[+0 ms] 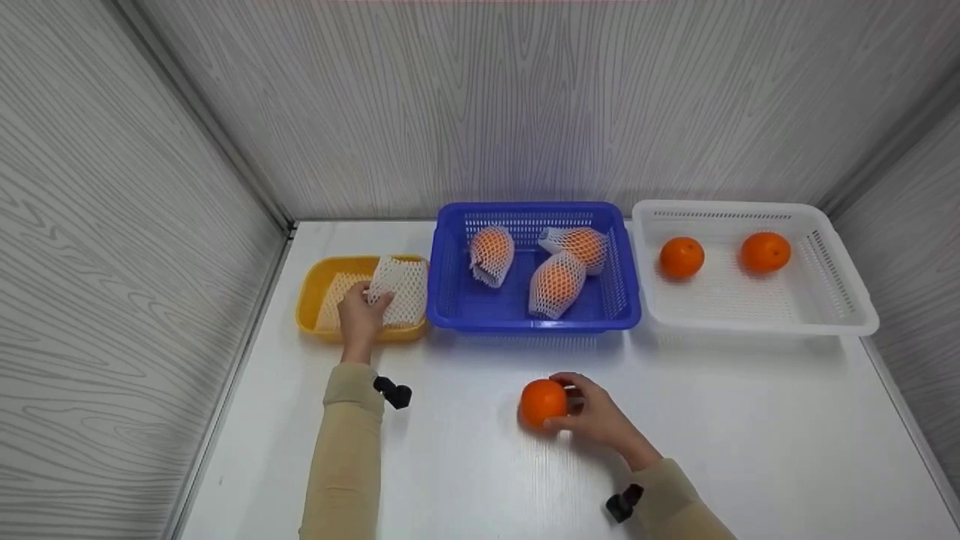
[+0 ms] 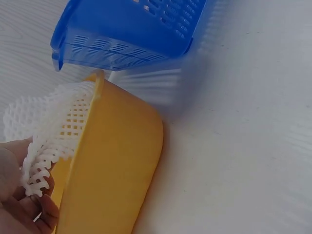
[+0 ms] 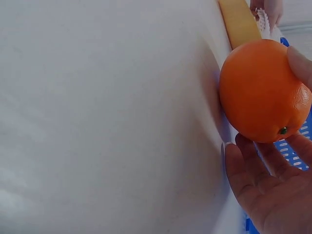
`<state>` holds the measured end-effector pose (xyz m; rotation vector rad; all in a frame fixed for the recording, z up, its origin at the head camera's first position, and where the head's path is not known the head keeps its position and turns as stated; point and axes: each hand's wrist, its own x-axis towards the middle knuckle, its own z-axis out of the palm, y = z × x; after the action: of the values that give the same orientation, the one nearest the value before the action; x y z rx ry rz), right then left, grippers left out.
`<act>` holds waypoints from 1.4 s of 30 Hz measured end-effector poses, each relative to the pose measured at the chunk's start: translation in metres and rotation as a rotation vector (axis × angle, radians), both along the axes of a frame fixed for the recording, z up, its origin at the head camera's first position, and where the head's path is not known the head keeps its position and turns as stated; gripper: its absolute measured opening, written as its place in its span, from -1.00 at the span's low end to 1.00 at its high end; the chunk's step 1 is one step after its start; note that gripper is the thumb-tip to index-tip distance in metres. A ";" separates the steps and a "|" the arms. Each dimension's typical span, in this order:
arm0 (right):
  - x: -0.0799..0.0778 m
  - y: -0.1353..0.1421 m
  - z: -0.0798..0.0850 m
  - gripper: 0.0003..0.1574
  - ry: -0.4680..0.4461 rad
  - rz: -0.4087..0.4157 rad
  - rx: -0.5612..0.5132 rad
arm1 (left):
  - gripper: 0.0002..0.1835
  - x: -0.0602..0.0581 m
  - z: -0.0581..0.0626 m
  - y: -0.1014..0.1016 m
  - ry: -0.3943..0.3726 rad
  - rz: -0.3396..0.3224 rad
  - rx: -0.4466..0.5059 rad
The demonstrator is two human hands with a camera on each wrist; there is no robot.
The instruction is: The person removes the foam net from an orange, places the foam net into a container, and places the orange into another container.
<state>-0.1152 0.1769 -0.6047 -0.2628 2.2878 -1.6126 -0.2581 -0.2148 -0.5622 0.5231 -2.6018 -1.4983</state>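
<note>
My left hand [image 1: 361, 313] pinches a white foam net sleeve [image 1: 400, 291] over the yellow basket [image 1: 307, 300]. In the left wrist view the net [image 2: 53, 117] hangs between thumb and fingers beside the basket's rim [image 2: 100, 80]. More foam netting [image 1: 330, 301] lies inside that basket. On the table in front of the blue basket, my right hand [image 1: 596, 414] holds an orange [image 1: 543, 403] from its right side. The right wrist view shows thumb and fingers around the orange [image 3: 263, 90], its small green stem spot facing the fingers.
The blue basket [image 1: 525, 325] stands in the middle with several net-wrapped oranges [image 1: 559, 283] inside. To its right, a white basket [image 1: 757, 324] holds two bare oranges [image 1: 765, 252]. Grey wood-grain panels [image 1: 480, 105] enclose the white table [image 1: 465, 465] at the back and sides.
</note>
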 end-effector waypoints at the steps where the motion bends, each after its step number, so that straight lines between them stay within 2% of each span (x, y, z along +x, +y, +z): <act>1: 0.000 0.000 0.000 -0.12 -0.001 -0.001 -0.001 | -0.58 -0.001 -0.001 0.000 -0.009 -0.004 -0.007; 7: 0.001 -0.002 0.003 -0.15 0.001 0.008 -0.023 | -0.48 -0.002 -0.009 -0.001 0.012 -0.064 -0.106; 10: 0.004 -0.003 0.017 -0.17 0.005 0.017 -0.048 | -0.42 -0.003 -0.009 0.000 0.042 -0.092 -0.146; 14: 0.007 -0.005 0.029 -0.19 0.017 0.027 -0.058 | -0.42 -0.004 -0.008 0.001 0.072 -0.088 -0.165; 19: 0.003 -0.002 0.009 -0.17 0.021 0.010 -0.026 | -0.40 -0.004 -0.007 0.003 0.073 -0.063 -0.191; 23: 0.001 0.000 -0.001 -0.15 0.018 0.009 -0.018 | -0.44 -0.003 -0.008 0.004 0.096 -0.063 -0.347; 25: 0.001 0.001 -0.002 -0.14 0.014 0.006 -0.018 | -0.58 -0.002 -0.007 0.005 0.097 -0.100 -0.438; 28: 0.001 0.001 -0.001 -0.14 0.015 0.003 -0.018 | -0.74 -0.002 -0.003 0.008 0.052 -0.200 -0.524; 34: 0.001 0.000 -0.001 -0.14 0.025 0.003 0.004 | -0.61 -0.001 -0.001 0.013 -0.108 -0.401 -0.569; 38: 0.004 -0.002 0.004 -0.16 0.042 0.008 0.008 | -0.60 0.002 -0.002 0.013 -0.214 -0.522 -0.569; 40: 0.004 -0.004 0.005 -0.17 0.044 0.004 0.008 | -0.59 0.003 -0.001 0.013 -0.241 -0.553 -0.573; 42: 0.004 -0.004 0.004 -0.17 0.045 0.003 0.000 | -0.57 0.003 -0.001 0.014 -0.240 -0.556 -0.576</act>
<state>-0.1108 0.1731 -0.6002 -0.3049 2.3198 -1.6206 -0.2553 -0.2010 -0.5635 -0.1021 -3.3505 -0.7017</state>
